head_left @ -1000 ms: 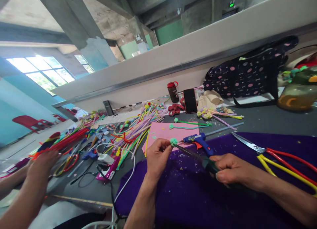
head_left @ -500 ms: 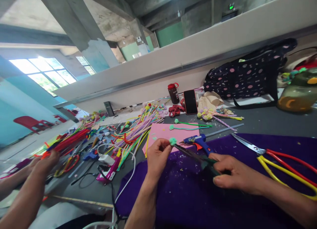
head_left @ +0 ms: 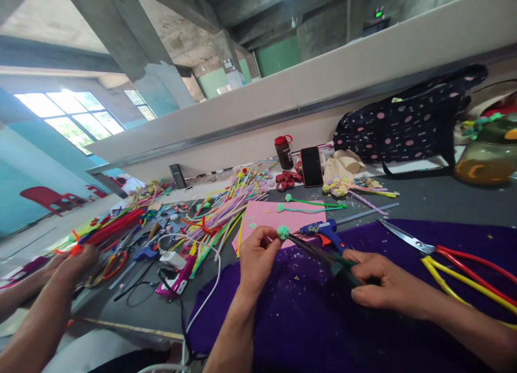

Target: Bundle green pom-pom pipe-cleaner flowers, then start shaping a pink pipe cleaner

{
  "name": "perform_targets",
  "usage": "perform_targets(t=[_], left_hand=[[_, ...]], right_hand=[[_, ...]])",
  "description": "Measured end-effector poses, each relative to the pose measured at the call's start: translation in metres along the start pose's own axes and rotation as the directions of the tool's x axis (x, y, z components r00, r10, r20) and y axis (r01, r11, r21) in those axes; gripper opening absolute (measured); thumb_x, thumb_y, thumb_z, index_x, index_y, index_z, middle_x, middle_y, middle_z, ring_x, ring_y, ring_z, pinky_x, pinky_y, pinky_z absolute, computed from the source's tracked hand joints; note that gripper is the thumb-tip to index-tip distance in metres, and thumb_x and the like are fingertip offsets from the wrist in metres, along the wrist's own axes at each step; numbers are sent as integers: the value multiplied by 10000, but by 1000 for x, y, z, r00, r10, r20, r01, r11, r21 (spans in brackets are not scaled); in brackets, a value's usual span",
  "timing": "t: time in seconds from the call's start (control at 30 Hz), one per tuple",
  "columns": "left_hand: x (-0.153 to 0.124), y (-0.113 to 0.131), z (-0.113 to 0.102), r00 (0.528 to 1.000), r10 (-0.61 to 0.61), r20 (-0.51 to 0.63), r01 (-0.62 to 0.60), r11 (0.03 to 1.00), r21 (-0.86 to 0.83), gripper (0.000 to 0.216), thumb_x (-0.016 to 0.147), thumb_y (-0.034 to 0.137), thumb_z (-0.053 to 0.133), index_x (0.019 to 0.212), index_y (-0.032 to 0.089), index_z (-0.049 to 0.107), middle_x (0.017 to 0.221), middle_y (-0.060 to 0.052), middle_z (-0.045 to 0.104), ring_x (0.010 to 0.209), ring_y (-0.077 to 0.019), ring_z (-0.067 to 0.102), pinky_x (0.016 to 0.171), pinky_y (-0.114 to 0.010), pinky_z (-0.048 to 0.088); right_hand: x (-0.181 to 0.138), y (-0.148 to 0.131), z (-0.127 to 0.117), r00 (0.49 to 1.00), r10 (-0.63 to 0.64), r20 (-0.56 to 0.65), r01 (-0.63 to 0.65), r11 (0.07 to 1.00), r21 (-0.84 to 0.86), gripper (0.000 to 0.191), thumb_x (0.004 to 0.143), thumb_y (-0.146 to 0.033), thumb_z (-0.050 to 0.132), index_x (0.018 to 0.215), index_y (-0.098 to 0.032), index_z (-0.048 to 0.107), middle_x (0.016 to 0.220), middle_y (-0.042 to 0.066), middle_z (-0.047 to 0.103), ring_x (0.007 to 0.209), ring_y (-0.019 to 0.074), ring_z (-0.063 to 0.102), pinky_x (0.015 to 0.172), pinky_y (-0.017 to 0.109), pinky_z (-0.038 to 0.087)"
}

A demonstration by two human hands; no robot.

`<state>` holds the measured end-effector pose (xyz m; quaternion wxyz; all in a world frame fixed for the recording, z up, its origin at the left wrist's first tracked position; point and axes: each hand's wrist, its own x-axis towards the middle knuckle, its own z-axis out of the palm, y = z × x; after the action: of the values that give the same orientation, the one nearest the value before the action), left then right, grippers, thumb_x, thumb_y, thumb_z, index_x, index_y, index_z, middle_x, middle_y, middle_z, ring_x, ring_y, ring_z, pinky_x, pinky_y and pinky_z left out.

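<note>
My left hand (head_left: 257, 262) pinches a small mint-green fuzzy ball (head_left: 283, 231) between thumb and fingertips. Dark-handled scissors (head_left: 313, 248) are gripped in my right hand (head_left: 383, 284), their blades reaching left to the ball. Whether the tips are parted is too small to tell. Beneath both hands lies a purple cloth (head_left: 299, 319). Just behind them is a pink sheet (head_left: 258, 214) bearing two green stems, a light green stem (head_left: 311, 209) and a darker green stem (head_left: 311, 202), each with a fuzzy ball end. A blue glue gun (head_left: 327, 232) rests by the scissors.
Red-and-yellow-handled scissors (head_left: 424, 247) lie open at right. Bundled pipe cleaners (head_left: 230, 201), a pink power strip (head_left: 177, 281) and a white cable are left. A co-worker's hands (head_left: 76, 262) hold red pipe cleaners. A phone (head_left: 312, 167), bottle (head_left: 284, 152) and dotted bag (head_left: 396, 125) stand behind.
Both of my hands stay almost in place, the scissor blades still at the green ball. The view has shifted very slightly. The co-worker's hands moved only a little.
</note>
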<state>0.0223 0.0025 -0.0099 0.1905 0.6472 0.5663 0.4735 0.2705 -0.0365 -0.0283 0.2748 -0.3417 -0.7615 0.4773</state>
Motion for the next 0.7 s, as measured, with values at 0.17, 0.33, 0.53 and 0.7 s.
perform_targets(t=[0.17, 0.33, 0.53, 0.7], left_hand=[[0, 1, 0, 1000, 11, 8, -11, 999, 34, 116, 655, 281, 618, 656, 171, 581, 524, 46, 470, 460, -66, 357, 449, -184, 286], [1, -1, -1, 1000, -18, -19, 19, 1000, 20, 143, 636, 303, 635, 665, 172, 584, 514, 48, 462, 456, -70, 360, 445, -187, 287], [1, -3, -1, 999, -5, -43, 7, 999, 34, 143, 641, 303, 638, 675, 176, 583, 515, 53, 469, 449, -66, 368, 444, -184, 290], [0, -1, -1, 999, 23, -30, -21, 998, 61, 140, 658, 309, 626, 677, 176, 585, 520, 50, 481, 447, -68, 378, 444, -187, 294]], right_hand=[[1, 1, 1, 1000, -9, -14, 9, 1000, -9, 378, 735, -337, 544, 468, -147, 356, 694, -3, 404, 657, 121, 412, 596, 242, 342], [0, -1, 2, 1000, -10, -29, 9, 1000, -21, 363, 721, -314, 554, 466, -148, 357, 699, 0, 411, 660, 124, 419, 604, 248, 353], [-2, -4, 2, 999, -33, -33, 32, 999, -34, 364, 735, -330, 533, 473, -148, 357, 716, 8, 419, 684, 135, 434, 626, 256, 363], [-1, -2, 2, 999, -25, -22, 24, 999, -45, 357, 737, -320, 533, 481, -150, 352, 722, 8, 421, 684, 133, 431, 629, 253, 357]])
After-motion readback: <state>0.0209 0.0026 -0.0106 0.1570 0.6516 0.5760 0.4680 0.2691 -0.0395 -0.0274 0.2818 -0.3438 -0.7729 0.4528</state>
